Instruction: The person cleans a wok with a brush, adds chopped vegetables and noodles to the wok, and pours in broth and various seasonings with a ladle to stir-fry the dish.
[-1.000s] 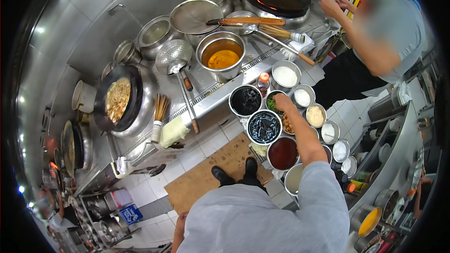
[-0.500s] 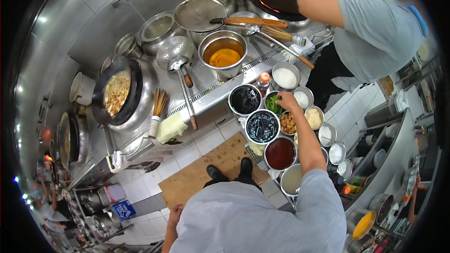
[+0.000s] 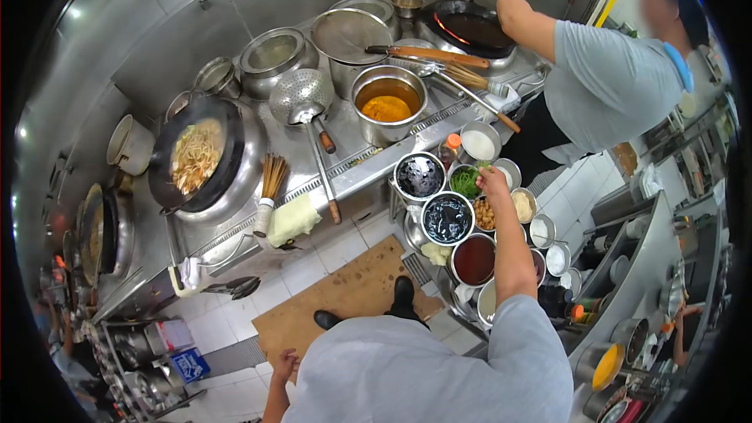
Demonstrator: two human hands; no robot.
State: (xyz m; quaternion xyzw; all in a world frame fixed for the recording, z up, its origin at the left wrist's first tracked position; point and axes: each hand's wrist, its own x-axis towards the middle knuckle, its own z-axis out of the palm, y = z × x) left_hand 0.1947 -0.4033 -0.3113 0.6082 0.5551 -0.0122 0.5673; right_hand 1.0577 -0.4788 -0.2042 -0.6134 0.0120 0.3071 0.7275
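My right hand [image 3: 492, 180] is pinched shut on a few pieces of green scallion [image 3: 484, 164], just above and right of the scallion bowl [image 3: 465, 181]. Around it stand a pot of dark sauce [image 3: 420, 175], a second dark sauce pot [image 3: 447, 218], a red sauce pot [image 3: 473, 258] and a bowl of light brown chunks [image 3: 484, 214]. Low at my left side hangs my left hand [image 3: 286, 364], its fingers loosely curled and apart, with nothing visible in them. Noodles [image 3: 197, 155] lie in a wok [image 3: 227, 137] on the left burner.
A co-worker [image 3: 611, 86] stands at the right by another wok [image 3: 466, 27]. Along the range are an oil pot [image 3: 389, 102], a perforated strainer [image 3: 301, 95], a ladle [image 3: 323, 164] and a bamboo brush [image 3: 272, 180]. Cardboard [image 3: 337, 290] covers the floor beneath my feet.
My right hand has lifted up out of the scallion bowl with some green in its fingers. My view and body have shifted slightly. The co-worker's raised arm has moved.
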